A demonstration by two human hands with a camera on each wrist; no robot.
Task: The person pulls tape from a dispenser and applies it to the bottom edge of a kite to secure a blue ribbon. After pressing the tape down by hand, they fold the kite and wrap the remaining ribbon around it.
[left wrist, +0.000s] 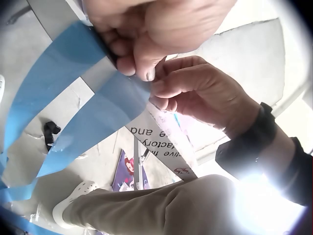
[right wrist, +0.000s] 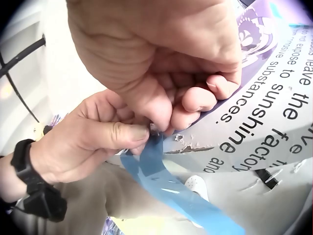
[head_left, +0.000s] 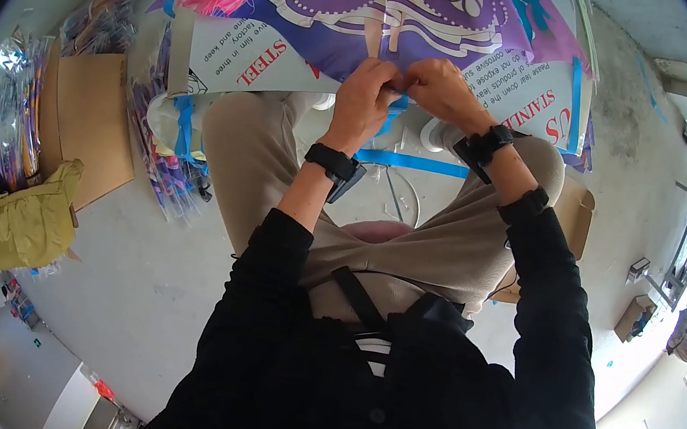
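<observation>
A purple printed sheet point(head_left: 437, 31), with a skirt pattern and pink balloons, lies spread over a board point(head_left: 251, 59) with large printed lettering. At its near edge my left hand point(head_left: 365, 100) and right hand point(head_left: 446, 93) meet, thumbs and fingers pinching the sheet's lower tip. A small shiny bit point(right wrist: 154, 128) shows between the fingertips in the right wrist view; the rest of the pinched spot is hidden by the fingers. Blue plastic film point(right wrist: 171, 196) hangs down right below the fingertips, and the left thumb point(right wrist: 132, 134) lies beside its upper end.
Bare floor surrounds the seated person, whose knees point(head_left: 242, 127) flank the board's near edge. On the left stand a cardboard box point(head_left: 95, 121), plastic-wrapped bundles point(head_left: 5, 114) and a yellow-green cloth point(head_left: 22, 216). Another blue strip point(head_left: 411, 163) stretches below the hands.
</observation>
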